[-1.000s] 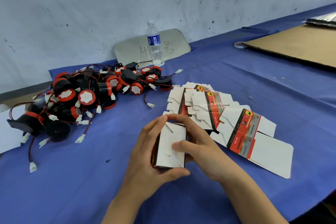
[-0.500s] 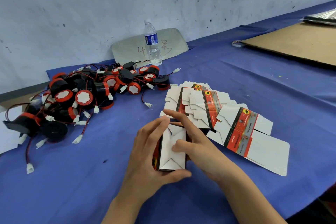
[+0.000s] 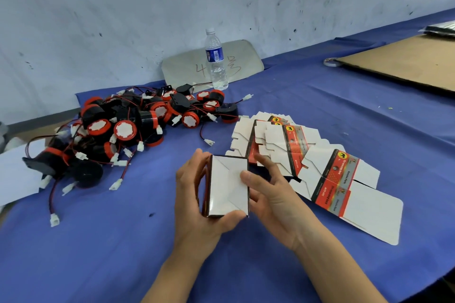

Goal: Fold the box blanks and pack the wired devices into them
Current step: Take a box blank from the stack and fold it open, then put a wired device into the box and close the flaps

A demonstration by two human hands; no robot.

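A folded box [image 3: 227, 186] is being held upright just above the blue table cloth [image 3: 103, 241], its white interlocked bottom flaps being turned toward the camera. It is being gripped by the left hand [image 3: 197, 202], whose fingers are being curled along the box's left side while the thumb is being hooked under its lower edge. The right hand [image 3: 273, 194] is being kept mostly open beside the box's right edge, its thumb being pressed onto the white flaps and its fingers being spread loosely behind. Just to the right, a fanned row of flat box blanks [image 3: 302, 160] is being left lying on the cloth. To the left, a pile of black-and-red wired devices [image 3: 123, 128] with white connectors is being left heaped. Farther back, a water bottle [image 3: 216, 56] is being kept upright before a grey board [image 3: 246, 56] leaning on the wall; a cardboard sheet [image 3: 406, 61] is being left at the far right.
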